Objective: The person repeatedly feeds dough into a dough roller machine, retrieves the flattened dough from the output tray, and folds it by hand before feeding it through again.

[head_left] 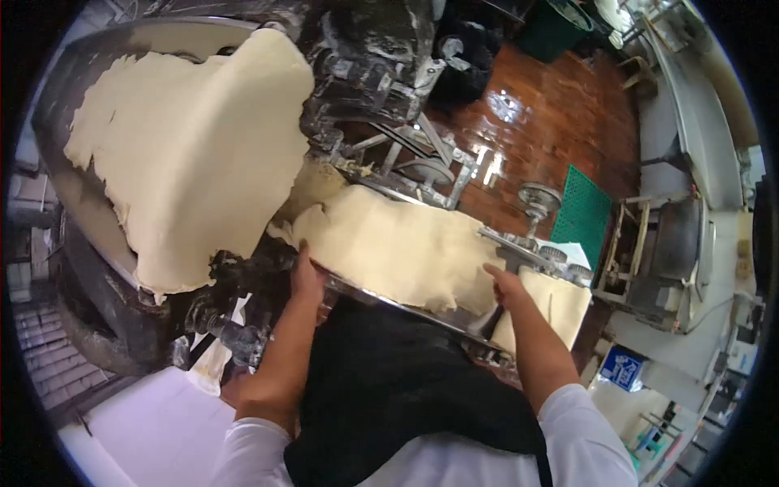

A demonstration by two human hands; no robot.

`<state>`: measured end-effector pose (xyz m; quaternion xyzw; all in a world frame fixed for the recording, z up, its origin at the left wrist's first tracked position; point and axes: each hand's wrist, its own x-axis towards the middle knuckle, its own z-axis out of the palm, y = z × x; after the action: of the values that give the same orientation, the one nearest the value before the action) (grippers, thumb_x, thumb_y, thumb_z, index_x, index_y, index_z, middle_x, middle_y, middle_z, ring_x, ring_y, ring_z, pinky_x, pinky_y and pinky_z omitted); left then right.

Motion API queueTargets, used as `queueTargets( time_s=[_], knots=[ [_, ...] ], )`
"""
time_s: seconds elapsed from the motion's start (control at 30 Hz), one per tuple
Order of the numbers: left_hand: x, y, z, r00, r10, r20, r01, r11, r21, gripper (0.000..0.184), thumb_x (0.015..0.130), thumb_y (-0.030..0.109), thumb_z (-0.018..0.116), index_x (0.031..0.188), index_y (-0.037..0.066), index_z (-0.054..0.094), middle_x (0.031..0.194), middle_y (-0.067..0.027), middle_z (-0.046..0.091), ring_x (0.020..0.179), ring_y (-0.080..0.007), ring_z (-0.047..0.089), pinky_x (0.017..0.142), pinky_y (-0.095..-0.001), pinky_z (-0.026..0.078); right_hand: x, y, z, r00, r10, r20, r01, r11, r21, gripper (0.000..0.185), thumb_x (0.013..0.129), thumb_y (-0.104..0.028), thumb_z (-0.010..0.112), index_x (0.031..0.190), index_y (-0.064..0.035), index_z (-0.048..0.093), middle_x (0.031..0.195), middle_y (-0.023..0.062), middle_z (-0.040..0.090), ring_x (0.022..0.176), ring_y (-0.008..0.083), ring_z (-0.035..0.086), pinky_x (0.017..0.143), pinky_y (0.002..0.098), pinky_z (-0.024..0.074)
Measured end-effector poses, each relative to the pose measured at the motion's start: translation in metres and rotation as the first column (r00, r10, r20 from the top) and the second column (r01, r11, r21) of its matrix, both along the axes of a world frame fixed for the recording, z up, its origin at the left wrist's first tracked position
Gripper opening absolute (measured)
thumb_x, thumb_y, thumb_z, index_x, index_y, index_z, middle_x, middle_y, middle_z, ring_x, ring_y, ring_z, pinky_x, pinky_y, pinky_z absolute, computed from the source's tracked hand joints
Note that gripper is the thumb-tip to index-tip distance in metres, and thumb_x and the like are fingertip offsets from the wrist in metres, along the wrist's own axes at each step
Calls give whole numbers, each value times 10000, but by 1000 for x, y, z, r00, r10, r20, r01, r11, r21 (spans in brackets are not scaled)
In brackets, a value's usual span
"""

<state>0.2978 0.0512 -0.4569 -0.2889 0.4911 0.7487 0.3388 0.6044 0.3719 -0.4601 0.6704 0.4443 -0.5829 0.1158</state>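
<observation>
Because the near rim of the metal tray hides most of its fingers, I cannot tell whether the left hand pinches anything; its thumb points up beside the dough sheet lying along that tray. The right hand reaches forward, index finger extended at the sheet's right end, other fingers bent, their grip unclear.
</observation>
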Motion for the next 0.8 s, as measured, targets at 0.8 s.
queueTargets(
  time_s=[0.8],
  knots=[
    [-8, 52, -113, 993, -60, 102, 24, 948, 317, 353, 938, 185, 445, 1239, 3, 487, 1247, -129, 545, 1181, -223, 493, 1000, -393, 403, -15, -57, 92, 807, -497, -319, 303, 813, -498, 420, 757, -114, 669, 1157, -61, 553, 1084, 119, 634, 997, 260, 627, 884, 439, 500]
  ],
)
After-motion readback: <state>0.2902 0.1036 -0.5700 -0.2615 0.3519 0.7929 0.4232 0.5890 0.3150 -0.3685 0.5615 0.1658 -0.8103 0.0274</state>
